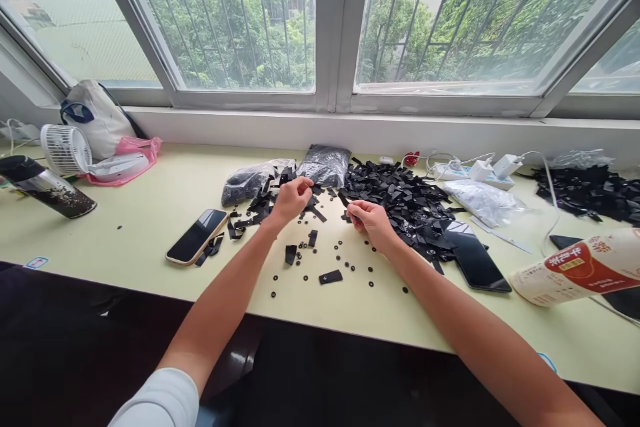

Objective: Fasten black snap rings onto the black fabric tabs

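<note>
My right hand [371, 221] is closed in a pinch, with a small black strip [343, 199] at its fingertips, beside a big heap of black strips [400, 197]. My left hand [294, 199] is pinched too, over a smaller pile of black strips [260, 205]; whatever lies between its fingers is too small to make out. Small black rings [338, 257] are scattered on the table between and below my hands. Among them lie a few loose pieces, including a black tab [331, 277] with a light mark and a dark square piece [291, 254].
Behind my hands are two plastic bags with dark contents, a full one [324, 165] and a crumpled one [250, 181]. Phones lie on both sides, one on the left [197, 237], one on the right [477, 255]. A paper cup [580, 267], power strip [473, 172], tumbler [50, 187] and fan [65, 149] stand farther out.
</note>
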Motion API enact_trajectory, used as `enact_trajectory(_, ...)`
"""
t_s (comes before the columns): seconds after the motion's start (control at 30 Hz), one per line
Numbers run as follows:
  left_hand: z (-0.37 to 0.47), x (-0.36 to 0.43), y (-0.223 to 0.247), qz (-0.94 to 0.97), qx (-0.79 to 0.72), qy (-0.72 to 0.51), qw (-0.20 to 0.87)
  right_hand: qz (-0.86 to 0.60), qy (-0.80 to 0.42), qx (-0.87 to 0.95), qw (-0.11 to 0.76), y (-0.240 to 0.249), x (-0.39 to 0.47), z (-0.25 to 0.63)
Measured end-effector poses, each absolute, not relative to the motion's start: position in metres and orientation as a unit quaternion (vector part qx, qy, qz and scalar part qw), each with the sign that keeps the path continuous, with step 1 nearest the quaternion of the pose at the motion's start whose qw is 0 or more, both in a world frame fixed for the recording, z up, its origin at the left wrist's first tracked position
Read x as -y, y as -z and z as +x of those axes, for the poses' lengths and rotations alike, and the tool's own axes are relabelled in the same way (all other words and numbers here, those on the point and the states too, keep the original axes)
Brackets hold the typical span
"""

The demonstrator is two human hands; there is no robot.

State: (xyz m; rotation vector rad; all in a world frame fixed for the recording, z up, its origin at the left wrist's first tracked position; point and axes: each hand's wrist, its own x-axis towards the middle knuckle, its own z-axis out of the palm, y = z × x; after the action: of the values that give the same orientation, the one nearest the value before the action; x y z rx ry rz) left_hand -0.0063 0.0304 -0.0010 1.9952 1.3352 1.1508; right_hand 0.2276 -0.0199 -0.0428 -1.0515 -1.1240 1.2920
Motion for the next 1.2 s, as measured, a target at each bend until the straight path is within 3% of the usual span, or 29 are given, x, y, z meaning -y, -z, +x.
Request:
enact_trajectory(0.17, -0.041, -0.03, -0.016, 0.823, -0.459, -0.163, 0.293, -0.435, -0.543, 0.467, 0.546, 0.045, 0.017, 0.228)
enact_trajectory(0.27, -0.039, -0.026, -0.017, 0.844, -0.43, -0.102, 0.305, -0.444, -0.535, 0.478, 0.537, 0.048, 0.015, 0.229)
enact_trajectory(0.63, -0.018, -0.02, -0.008, 0.875, -0.422, -0.094, 0.219, -0.456, -0.521, 0.509, 0.512, 0.046, 0.018, 0.227)
enact_trajectory(1.2, -0.009, -0.019, 0.003, 0.872, -0.411, -0.151, 0.22, -0.465, -0.51, 0.516, 0.507, 0.043, 0.021, 0.225)
